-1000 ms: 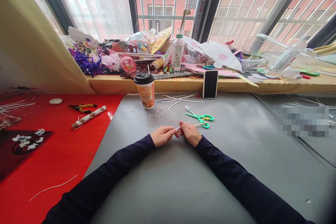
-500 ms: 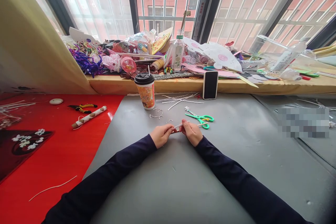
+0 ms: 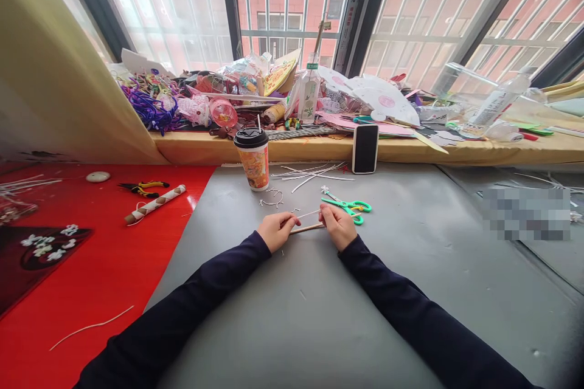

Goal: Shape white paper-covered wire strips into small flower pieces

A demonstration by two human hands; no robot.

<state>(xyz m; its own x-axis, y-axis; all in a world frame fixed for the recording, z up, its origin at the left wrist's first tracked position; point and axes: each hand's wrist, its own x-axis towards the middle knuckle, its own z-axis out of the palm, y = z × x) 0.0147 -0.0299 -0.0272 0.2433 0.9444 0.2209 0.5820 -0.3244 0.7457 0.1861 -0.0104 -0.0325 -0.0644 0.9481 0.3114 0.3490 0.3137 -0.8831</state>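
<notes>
White thin cord (image 3: 309, 215) is stretching above the smooth grey bench (image 3: 292, 328), likely handling as light and pliable, suiting a pinch near its ends. The left hand (image 3: 276, 230) and right hand (image 3: 338, 228) are pinching it, each grip closed; a slender pale-brown stick (image 3: 307, 228) is running between them, just nearer.

A patterned paper cup (image 3: 253, 165) with a black lid and a straw stands on the grey table (image 3: 310, 322). To its right, a white-edged smartphone (image 3: 365, 149) leans upright against the cloth-covered windowsill (image 3: 301, 149). On that sill sit tangled purple cords (image 3: 148, 109), a green-collared bottle (image 3: 309, 100) with sticks poking out, white hand fans (image 3: 387, 100) and, farther right, a tilted clear bottle (image 3: 497, 103). A yellowish curtain (image 3: 55, 61) hangs at the left; metal bars (image 3: 292, 31) cross the window.
</notes>
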